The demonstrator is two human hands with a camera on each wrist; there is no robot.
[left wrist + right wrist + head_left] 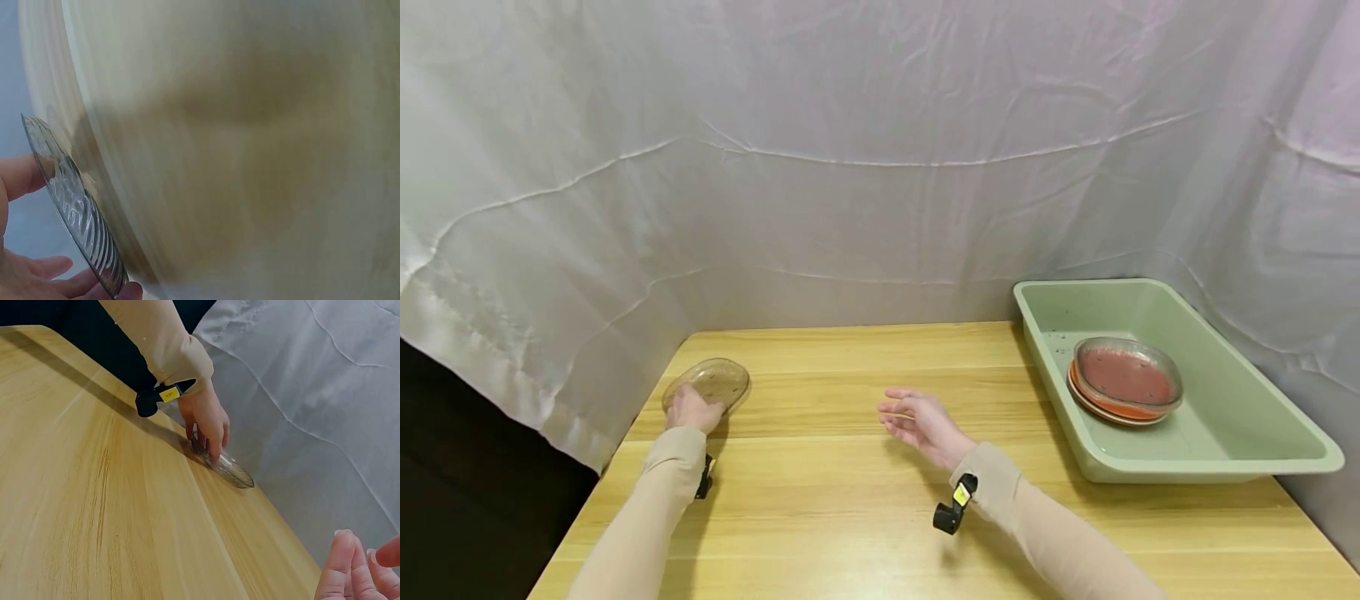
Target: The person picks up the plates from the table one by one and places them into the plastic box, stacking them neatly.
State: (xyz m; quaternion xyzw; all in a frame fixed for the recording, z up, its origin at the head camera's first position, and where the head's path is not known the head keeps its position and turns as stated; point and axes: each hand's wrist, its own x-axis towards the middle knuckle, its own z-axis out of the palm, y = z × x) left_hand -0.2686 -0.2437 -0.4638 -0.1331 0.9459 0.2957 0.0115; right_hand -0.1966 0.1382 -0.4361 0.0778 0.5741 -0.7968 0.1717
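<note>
At the table's left side, my left hand (691,410) grips a clear glass plate (721,379) by its near edge. Close up in the left wrist view, the glass plate (78,209) shows a swirled ribbed wall; one finger lies over it and other fingers hold its rim. From the right wrist view, the plate (232,472) is tilted, low over the wooden table. My right hand (925,427) hovers above the middle of the table, fingers loosely bent and apart, holding nothing.
A green basin (1262,417) stands at the right of the wooden table (820,492). Inside it is a stack of dishes, a clear glass dish (1127,375) on top of an orange one (1120,408). A grey curtain (880,217) hangs behind the table and along its sides.
</note>
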